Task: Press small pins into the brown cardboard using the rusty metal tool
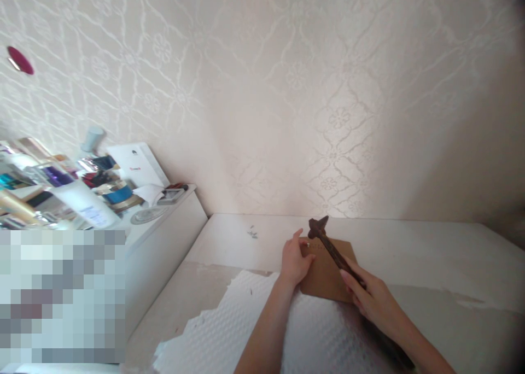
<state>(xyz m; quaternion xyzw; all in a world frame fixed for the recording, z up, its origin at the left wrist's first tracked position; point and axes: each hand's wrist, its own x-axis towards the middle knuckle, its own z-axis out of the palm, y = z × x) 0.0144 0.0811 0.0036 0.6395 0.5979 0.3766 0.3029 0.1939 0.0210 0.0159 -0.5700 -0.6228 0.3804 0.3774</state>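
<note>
- Hammer (pixel 334 251): dark, rusty-looking, head up near the far edge of the board, handle running back down into the right hand; head sits just above or on the board top edge, contact can't be told
- Right hand (pixel 371 297): fingers wrapped shut round the hammer handle, grip low on the shaft, index laid along it, looks like a hold for aiming light taps
- Brown board (pixel 326 270): flat thin panel, cardboard or fibreboard, lying on the white padded sheet, near the middle of the table
- Left hand (pixel 295 259): resting on the board's left edge, fingers curled together with thumb and index pinched close by a tiny pale spot near the hammer head; probably a small nail or pin steadied there, too small to confirm
- Left hand placement also pins the board down so it won't slide, judged from the palm on the edge
- White padded sheet (pixel 229 330): textured, torn ragged edge on the left, spread under the board, likely cushions the surface
- Table (pixel 410 243): white, pushed into the corner against the wall, a few small dark bits (pixel 252 233) lying well left of the board
- Wall (pixel 287 89): cream wallpaper, embossed floral lattice
- Side cabinet (pixel 172 221): white, left of the table, top crowded with cosmetic bottles (pixel 88 204), jars, a white box
- 1 dark red round thing (pixel 19 60) on the wall upper left
- Lower left area is pixelated
</note>
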